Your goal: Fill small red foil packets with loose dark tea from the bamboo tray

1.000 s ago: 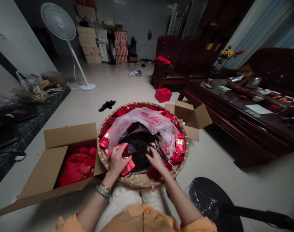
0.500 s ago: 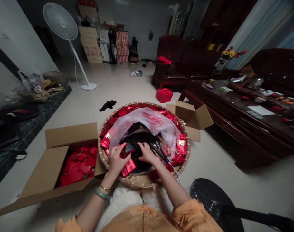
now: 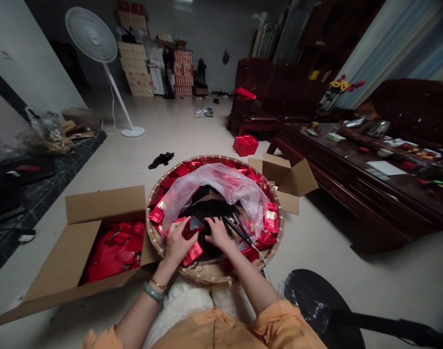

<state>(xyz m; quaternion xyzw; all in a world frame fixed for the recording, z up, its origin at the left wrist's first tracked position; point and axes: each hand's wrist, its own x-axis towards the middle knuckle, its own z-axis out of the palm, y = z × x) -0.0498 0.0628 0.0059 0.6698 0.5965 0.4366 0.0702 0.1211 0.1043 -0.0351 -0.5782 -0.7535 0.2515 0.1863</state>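
Note:
My left hand (image 3: 178, 241) grips a red foil packet (image 3: 192, 253), its fingers and thumb around the upper part. A grey-blue translucent piece (image 3: 195, 223) shows at the packet's mouth. Just to the right, my right hand (image 3: 219, 234) curls its fingers and thumb around some black, stringy dried leaves (image 3: 213, 210), close to the packet. These leaves lie in a large clear plastic bag (image 3: 221, 175) inside a round woven bamboo basket (image 3: 210, 276). A black tong-like tool (image 3: 241, 230) with a white cord rests at the bag's right side.
Red packets (image 3: 270, 217) line the basket. An open carton (image 3: 63, 257) holding many red packets stands at the left; another open carton (image 3: 287, 177) is behind right. A black round stand base (image 3: 316, 300) lies near right. A white fan (image 3: 132, 132) and dark wooden table (image 3: 323, 150) stand farther off.
My right hand has shifted slightly left, closer to the packet. My left hand stays on the packet. The whole view has moved a little.

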